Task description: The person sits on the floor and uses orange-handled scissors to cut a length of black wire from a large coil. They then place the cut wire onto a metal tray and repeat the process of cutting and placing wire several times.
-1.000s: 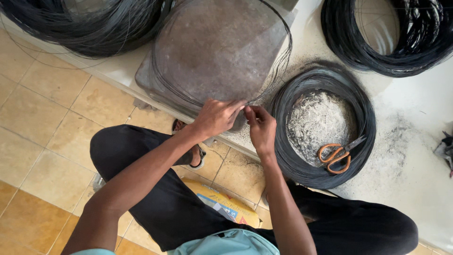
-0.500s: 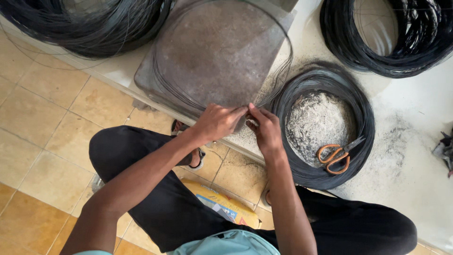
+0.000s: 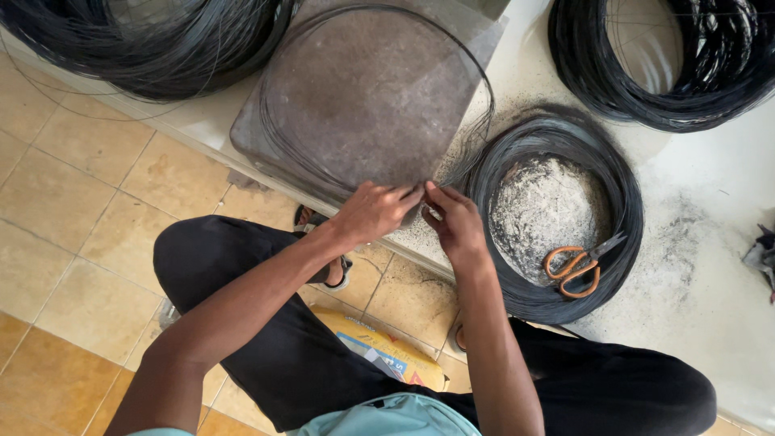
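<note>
Hands met at near edge of grey slab (image 3: pixel 363 97). Left hand (image 3: pixel 373 211) and right hand (image 3: pixel 454 222) both pinched thin wire loop (image 3: pixel 476 81) lying round slab. Judged step: binding loop ends. Scissors (image 3: pixel 575 266) lay inside wire coil (image 3: pixel 557 214), near right hand; cutting would call for reach there.

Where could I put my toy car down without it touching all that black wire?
Bare white floor right of the coil with the scissors, and tan tiles at left. Crowded: the slab where both hands pinch wire.
</note>
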